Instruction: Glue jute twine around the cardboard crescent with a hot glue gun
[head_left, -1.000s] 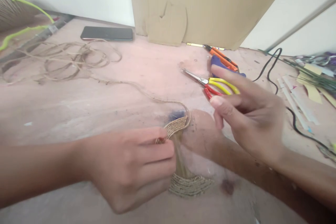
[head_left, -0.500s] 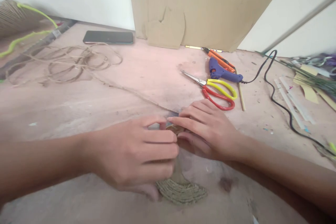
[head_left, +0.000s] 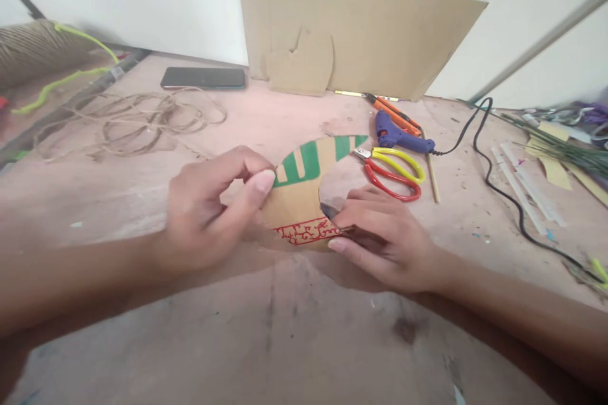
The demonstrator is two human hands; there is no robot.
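Observation:
A curved cardboard cutout is held up between both hands, its printed side with green shapes and a red ornament band turned toward me. My left hand pinches its left edge between thumb and fingers. At the lower right edge, my right hand grips the cutout with thumb in front and fingers curled behind. A small dark thing shows by the right fingertips, too little of it visible to name. Behind the cutout lie scissors with one yellow and one red handle, their blades hidden by it.
A purple glue gun with a black cord lies beside an orange cutter. Loose twine, a phone and a twine spool are at left. Cardboard leans on the wall; glue sticks lie right.
The cutout has been flipped up, so its printed face shows instead of the twine-covered one. My left hand has moved up and left to its edge; my right hand keeps its hold.

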